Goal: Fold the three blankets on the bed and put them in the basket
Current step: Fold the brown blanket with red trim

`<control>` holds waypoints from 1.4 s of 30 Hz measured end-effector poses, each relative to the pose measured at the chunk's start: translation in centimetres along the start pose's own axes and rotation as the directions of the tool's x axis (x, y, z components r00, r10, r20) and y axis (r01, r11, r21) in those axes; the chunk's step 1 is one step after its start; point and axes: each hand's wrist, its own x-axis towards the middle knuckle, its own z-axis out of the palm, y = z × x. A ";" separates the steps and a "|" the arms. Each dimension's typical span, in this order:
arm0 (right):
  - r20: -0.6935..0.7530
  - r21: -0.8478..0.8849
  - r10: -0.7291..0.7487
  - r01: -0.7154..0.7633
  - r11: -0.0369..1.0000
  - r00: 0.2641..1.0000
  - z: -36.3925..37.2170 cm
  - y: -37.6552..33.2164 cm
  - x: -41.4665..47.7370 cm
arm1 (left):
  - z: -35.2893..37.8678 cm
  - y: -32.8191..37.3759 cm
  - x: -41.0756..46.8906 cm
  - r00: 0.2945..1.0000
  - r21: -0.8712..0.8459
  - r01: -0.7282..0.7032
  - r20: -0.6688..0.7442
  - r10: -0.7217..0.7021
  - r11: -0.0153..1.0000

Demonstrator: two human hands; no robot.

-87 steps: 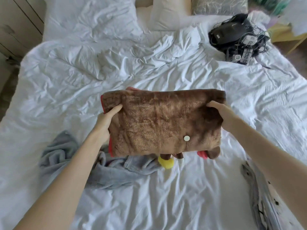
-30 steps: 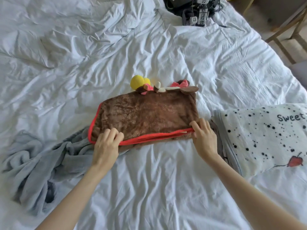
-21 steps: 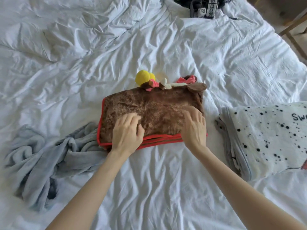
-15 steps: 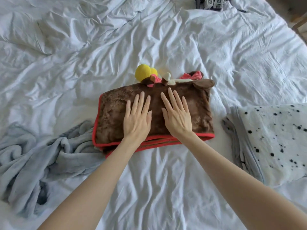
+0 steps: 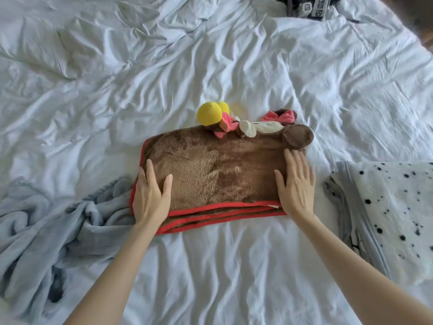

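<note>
A brown plush blanket [image 5: 218, 170] with red trim lies folded in the middle of the bed, with yellow, pink and cream plush parts at its far edge. My left hand [image 5: 151, 195] presses flat on its left end, fingers straight. My right hand [image 5: 296, 184] presses flat on its right end. A light blue blanket [image 5: 44, 233] lies crumpled at the left, touching the brown one. A white blanket with black dots and grey edging [image 5: 389, 212] lies folded at the right. No basket is in view.
The bed is covered by a wrinkled white sheet [image 5: 210, 55]. A black bundle of devices and cables [image 5: 307, 5] sits at the far edge, top right. The bed's right edge and floor show at the top right corner.
The brown blanket was held up, then laid on the bed. My hands pressed its middle half a second ago and have since slid apart to its left and right ends.
</note>
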 end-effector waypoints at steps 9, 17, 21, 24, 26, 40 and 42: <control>0.617 0.506 0.492 -0.788 0.351 0.614 -2.3 1.0 3.4 | -0.7 0.9 3.2 0.863 -0.406 0.456 0.417 -0.284 0.792; 0.692 0.573 0.462 -0.811 0.115 0.554 -8.5 1.2 2.3 | -3.6 4.2 0.9 0.814 -0.661 0.557 0.555 -0.172 0.503; 0.676 0.610 0.471 -0.789 0.072 0.566 -14.3 3.7 1.3 | -5.6 8.4 -2.4 0.794 -0.694 0.576 0.602 -0.092 0.431; 0.663 0.633 0.466 -0.771 0.069 0.585 -19.4 7.4 0.2 | -6.0 12.8 -5.4 0.772 -0.698 0.594 0.634 -0.039 0.400; 0.659 0.634 0.462 -0.769 0.082 0.593 -22.6 10.8 -0.8 | -5.6 15.9 -8.1 0.756 -0.702 0.609 0.655 -0.002 0.369; 0.624 0.696 0.413 -0.712 0.093 0.664 -35.6 36.5 -2.2 | 4.0 38.1 -23.0 0.753 -0.709 0.592 0.656 0.051 0.384; 0.691 0.622 0.384 -0.774 0.116 0.613 -34.4 39.4 -1.4 | 6.2 39.5 -23.5 0.770 -0.693 0.598 0.636 -0.050 0.403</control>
